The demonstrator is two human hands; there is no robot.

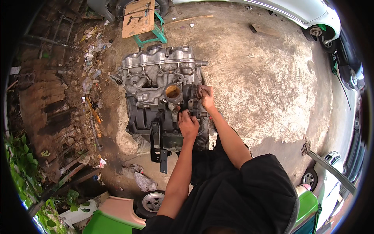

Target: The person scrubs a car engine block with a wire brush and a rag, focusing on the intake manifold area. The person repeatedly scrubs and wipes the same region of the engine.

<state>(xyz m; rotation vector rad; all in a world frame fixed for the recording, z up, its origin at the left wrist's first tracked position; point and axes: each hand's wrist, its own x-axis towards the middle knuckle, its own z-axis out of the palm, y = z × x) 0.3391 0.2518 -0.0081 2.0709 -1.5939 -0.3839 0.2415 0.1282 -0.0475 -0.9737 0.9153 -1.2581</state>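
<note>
A car engine block [140, 121] stands on the ground in front of me, dark below with a silver ribbed cover [157, 57] on top. My left hand [188, 124] reaches to the engine's near right part, just below a round silver opening [172, 92] with a brownish inside. Its fingers are bent together at the metal, and what they pinch is hidden. My right hand [205, 96] is curled closed against the engine's right side; I cannot make out what lies in its fingers. A black metal bracket [156, 142] sticks out toward me, left of my left hand.
Beyond the engine, a green stool [159, 34] carries a brown board [134, 26] with several tools. Litter and scrap wood [50, 93] lie along the left. A silver car [304, 11] stands at the far right, and a wheel [152, 202] with green bodywork behind me.
</note>
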